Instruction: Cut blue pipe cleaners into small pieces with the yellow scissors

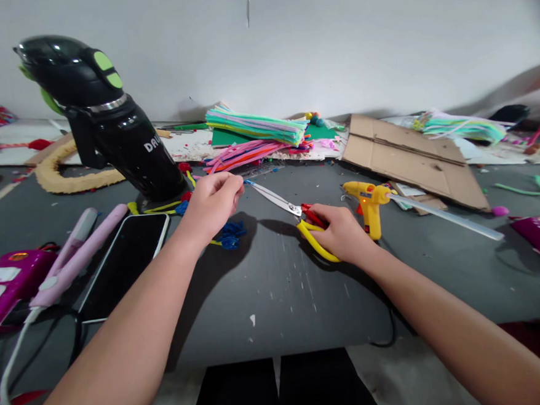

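In the head view, my right hand (339,231) is closed round the handles of a pair of scissors (276,199), one red and one yellow. Their metal blades point left and look nearly closed. At the blade tips, a small blue strand (248,182) shows beside the fingertips of my left hand (217,200), which are pinched together on it; most of it is hidden. Below that hand lie blue fuzzy pieces (230,235) with yellow stems, partly covered by my wrist.
A black bottle (121,132) stands at the left, near a cardboard ring (48,175). A phone (128,255) and pink straightener (79,256) lie left. Pipe cleaners (255,124) are piled behind. To the right are a yellow glue gun (369,205) with a glue stick and cardboard (405,156).
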`<state>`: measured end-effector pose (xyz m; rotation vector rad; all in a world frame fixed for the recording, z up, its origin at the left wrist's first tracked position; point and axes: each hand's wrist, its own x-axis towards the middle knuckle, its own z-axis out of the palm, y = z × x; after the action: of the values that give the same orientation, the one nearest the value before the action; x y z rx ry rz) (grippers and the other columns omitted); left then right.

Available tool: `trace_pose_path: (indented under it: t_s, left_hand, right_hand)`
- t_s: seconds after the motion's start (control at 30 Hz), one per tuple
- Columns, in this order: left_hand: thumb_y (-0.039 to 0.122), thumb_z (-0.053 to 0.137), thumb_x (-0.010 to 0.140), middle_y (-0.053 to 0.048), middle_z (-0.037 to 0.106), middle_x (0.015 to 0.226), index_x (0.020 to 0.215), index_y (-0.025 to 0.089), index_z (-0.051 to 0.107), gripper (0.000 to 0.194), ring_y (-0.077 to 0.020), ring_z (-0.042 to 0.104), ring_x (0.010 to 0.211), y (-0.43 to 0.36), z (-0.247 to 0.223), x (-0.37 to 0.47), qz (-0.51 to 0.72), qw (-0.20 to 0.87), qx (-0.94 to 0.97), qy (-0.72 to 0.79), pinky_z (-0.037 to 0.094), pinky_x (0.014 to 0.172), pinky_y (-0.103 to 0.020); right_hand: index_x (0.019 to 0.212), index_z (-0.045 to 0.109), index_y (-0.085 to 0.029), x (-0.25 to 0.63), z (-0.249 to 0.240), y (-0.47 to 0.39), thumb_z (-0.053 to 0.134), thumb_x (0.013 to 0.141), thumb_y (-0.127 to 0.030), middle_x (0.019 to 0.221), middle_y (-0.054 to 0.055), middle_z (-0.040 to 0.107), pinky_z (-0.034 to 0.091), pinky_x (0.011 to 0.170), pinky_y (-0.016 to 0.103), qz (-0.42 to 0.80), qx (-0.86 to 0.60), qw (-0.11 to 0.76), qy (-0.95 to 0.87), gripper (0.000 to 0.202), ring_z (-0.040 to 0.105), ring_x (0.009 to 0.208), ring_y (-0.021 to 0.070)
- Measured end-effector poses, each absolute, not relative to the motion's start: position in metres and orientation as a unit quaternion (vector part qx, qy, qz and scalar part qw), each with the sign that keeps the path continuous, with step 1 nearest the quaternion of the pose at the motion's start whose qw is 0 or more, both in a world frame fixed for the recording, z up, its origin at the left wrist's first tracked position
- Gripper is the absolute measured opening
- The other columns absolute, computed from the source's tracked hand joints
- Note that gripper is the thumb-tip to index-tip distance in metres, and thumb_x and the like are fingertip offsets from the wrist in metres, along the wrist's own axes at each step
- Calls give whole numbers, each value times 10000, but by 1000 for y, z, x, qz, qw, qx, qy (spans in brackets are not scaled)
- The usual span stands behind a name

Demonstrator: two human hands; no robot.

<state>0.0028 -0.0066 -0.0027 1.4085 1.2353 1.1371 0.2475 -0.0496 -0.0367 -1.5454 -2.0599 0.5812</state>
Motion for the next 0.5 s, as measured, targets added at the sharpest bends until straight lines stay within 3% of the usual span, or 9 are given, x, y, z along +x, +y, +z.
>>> trace_pose_path:
  t_s: [0.5]
  left_hand:
    - [293, 575, 831, 21, 438, 525, 621, 175, 544, 243, -86, 414, 453, -6, -2, 2, 461, 471, 568, 493, 305, 437, -235]
  right_hand:
    - [643, 408, -199, 249, -39, -49, 619, 755, -289, 582, -54, 378, 245, 563, 266, 220, -574, 258, -746, 255, 322, 595, 102]
